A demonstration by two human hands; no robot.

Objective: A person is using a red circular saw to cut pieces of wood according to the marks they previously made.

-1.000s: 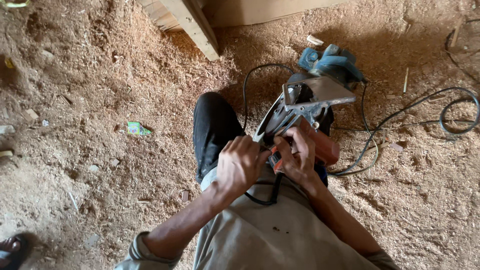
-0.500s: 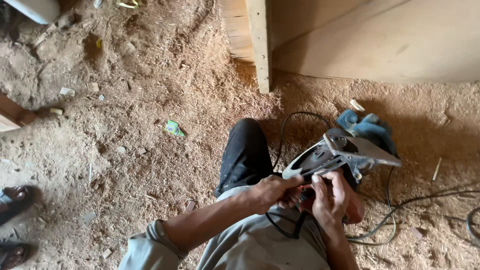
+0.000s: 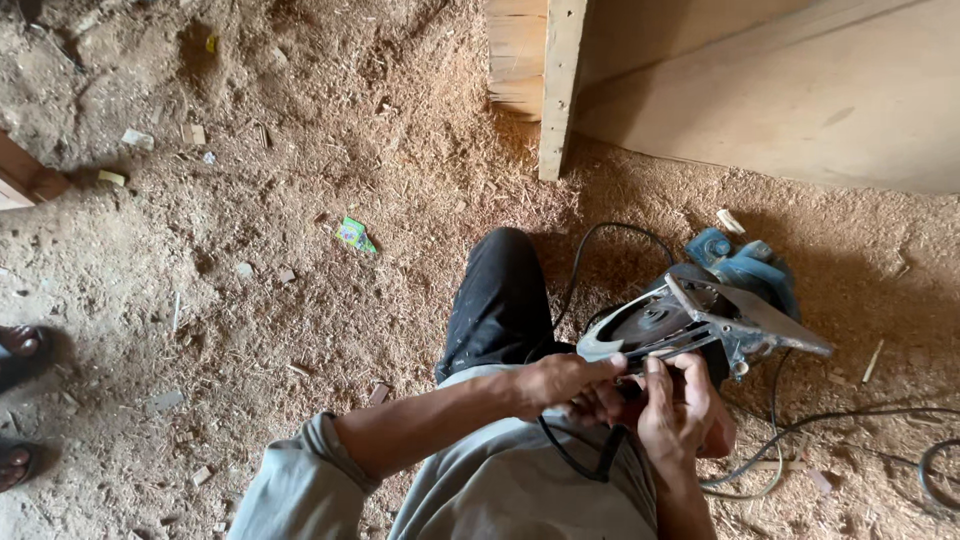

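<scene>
Sawdust covers the floor [image 3: 300,330] all around. Both arms bend in close to the body. Left hand [image 3: 560,382] is curled tight on the metal guard of the circular saw [image 3: 700,315]. Right hand [image 3: 675,405], just beside it, pinches the saw's edge with closed fingers. A black cord [image 3: 585,465] hangs under both hands.

Your left hand [image 3: 560,380] reaches across from a bent, sleeved arm, fingers curled shut in a grip, while your right hand [image 3: 675,405] rises beside it, fingers pinched together, both hands touching.
</scene>
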